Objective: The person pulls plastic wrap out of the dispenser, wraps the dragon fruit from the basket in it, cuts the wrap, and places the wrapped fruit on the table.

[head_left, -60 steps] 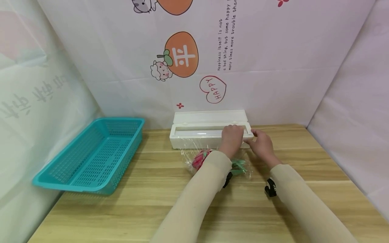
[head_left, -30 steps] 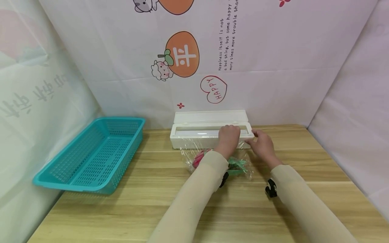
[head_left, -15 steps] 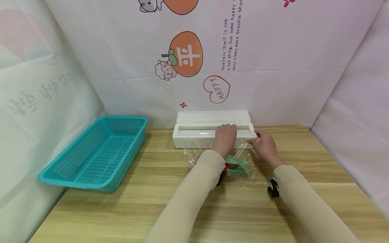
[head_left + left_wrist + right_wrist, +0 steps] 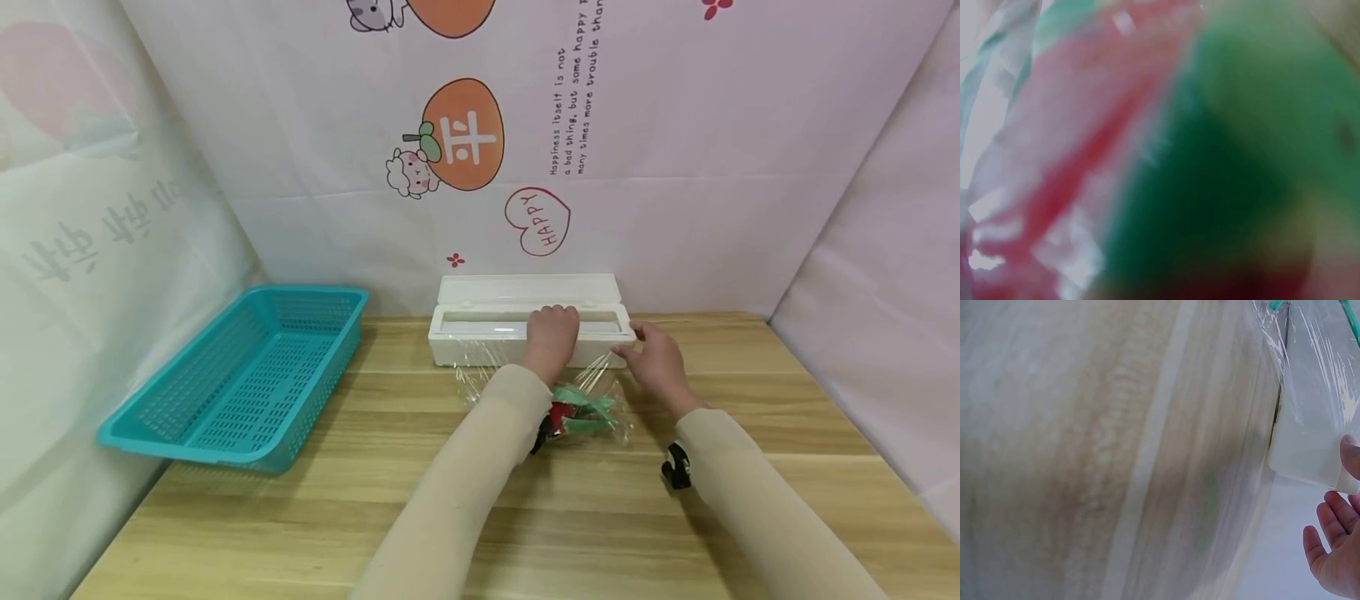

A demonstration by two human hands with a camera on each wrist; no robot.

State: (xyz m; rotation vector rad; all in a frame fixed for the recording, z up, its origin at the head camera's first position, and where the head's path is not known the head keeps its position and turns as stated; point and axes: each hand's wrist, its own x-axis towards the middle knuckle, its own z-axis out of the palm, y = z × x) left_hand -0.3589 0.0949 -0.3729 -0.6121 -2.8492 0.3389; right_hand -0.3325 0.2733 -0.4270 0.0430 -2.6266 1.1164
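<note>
- Box (image 4: pixel 446 353) is set with lid (image 4: pixel 529 289) raised behind.
- Film (image 4: pixel 597 372) is stretched from the box's front over a red-and-green bundle (image 4: pixel 588 409), laid before the box.
- Left hand (image 4: pixel 552 340) is held curled over the box's front edge; whether anything is gripped cannot be told.
- Box's right end is pinched by the right hand (image 4: pixel 660 363), thumb in front.
- Basket (image 4: pixel 258 392) is placed left of the box.

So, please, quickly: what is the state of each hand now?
Left hand: at the white box; its grip is hidden, cannot be told.
Right hand: holding the white box's right end.
</note>
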